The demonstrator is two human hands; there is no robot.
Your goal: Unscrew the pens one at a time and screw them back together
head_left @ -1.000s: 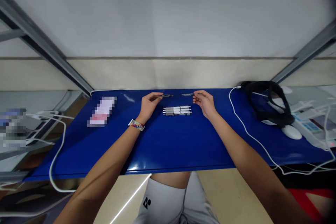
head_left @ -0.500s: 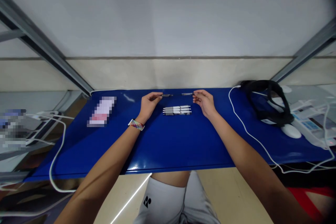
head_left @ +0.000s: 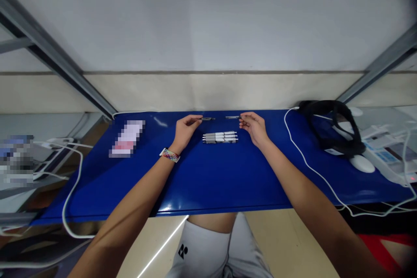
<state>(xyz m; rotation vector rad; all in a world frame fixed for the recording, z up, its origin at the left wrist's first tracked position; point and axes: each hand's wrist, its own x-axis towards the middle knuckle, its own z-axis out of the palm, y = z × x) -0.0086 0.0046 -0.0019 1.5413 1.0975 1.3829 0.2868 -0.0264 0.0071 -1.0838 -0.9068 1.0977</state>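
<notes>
My left hand (head_left: 186, 129) pinches a short dark pen part (head_left: 208, 118) between thumb and fingertips, its free end pointing right. Opposite it, my right hand (head_left: 254, 127) pinches another slim pen part (head_left: 232, 117), partly clear or pale, pointing left. A gap separates the two parts, which lie nearly in line just above the blue tabletop. Whether they belong to one pen I cannot tell. Several white and grey pens (head_left: 220, 137) rest side by side on the table, just below and between my hands. Fingers hide the outer ends of both held parts.
A blurred-out pink and white phone-like item (head_left: 127, 139) lies on the blue tabletop (head_left: 224, 178) at left. At right are a black headband-like strap (head_left: 335, 128), a white mouse-like object (head_left: 362, 163) and a white cable (head_left: 302, 160). Grey metal posts frame both sides.
</notes>
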